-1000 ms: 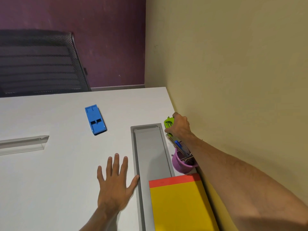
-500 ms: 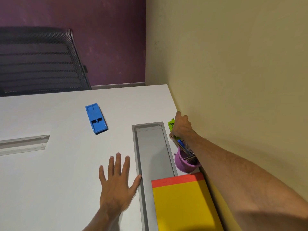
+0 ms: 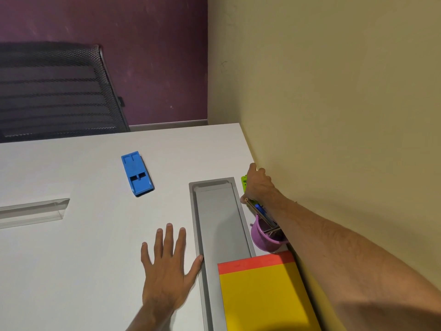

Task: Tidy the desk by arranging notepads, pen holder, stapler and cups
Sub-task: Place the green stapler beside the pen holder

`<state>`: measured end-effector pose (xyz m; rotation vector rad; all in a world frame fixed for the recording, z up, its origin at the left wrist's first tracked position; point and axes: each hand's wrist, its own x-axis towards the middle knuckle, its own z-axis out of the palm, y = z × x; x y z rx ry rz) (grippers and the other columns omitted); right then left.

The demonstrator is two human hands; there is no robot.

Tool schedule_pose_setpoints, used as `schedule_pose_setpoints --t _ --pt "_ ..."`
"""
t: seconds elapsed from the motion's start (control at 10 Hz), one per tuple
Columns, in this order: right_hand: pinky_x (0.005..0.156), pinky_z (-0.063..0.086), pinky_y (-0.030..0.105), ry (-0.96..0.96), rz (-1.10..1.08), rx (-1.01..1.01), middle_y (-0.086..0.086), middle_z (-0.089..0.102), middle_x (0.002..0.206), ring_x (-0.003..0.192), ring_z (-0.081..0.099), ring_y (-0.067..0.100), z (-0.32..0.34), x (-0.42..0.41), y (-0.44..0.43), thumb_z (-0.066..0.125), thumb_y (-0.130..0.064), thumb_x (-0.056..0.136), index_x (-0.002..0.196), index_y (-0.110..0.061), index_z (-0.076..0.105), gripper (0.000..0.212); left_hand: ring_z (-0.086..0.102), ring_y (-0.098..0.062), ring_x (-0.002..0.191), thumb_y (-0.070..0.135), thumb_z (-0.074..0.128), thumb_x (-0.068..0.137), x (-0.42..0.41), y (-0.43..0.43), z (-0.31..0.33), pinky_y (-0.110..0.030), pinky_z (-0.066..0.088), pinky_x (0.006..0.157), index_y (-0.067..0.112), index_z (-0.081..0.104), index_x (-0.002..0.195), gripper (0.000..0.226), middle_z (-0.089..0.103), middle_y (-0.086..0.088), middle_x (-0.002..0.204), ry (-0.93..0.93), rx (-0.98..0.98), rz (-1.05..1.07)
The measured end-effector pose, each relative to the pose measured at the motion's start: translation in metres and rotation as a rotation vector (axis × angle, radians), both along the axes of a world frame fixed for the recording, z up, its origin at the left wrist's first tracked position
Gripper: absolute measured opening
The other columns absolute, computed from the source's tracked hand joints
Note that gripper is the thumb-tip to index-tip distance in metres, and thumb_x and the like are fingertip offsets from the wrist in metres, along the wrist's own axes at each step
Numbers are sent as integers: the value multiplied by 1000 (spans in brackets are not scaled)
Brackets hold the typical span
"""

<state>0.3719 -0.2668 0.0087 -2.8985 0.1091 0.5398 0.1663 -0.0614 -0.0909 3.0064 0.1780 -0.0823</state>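
My right hand (image 3: 257, 185) reaches along the yellow wall and grips a small green stapler (image 3: 244, 182), pressing it down near the wall beyond the purple pen holder (image 3: 265, 237). The pen holder stands against the wall with pens leaning out toward my hand. A yellow notepad with a red top strip (image 3: 260, 292) lies in front of it, partly over the grey cable tray (image 3: 219, 211). A blue stapler (image 3: 136, 173) lies alone on the white desk. My left hand (image 3: 168, 266) rests flat and open on the desk, thumb touching the tray's edge.
A clear plastic holder (image 3: 33, 211) lies at the desk's left. A black mesh chair (image 3: 55, 91) stands behind the far desk edge. The yellow wall borders the desk on the right.
My right hand has carried the green stapler farther back and closer to the wall, lowering it to the desk. The left hand stays flat in the same place.
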Motion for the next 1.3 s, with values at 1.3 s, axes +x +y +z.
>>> schedule_pose_setpoints --t 1.3 --pt "76 43 33 74 224 -130 14 45 126 114 49 31 2 -1 -11 55 4 84 122 -6 47 40 -4 -26 149 74 14 89 -2 0 5 -58 0 116 27 13 153 79 1 -5 161 15 3 -12"
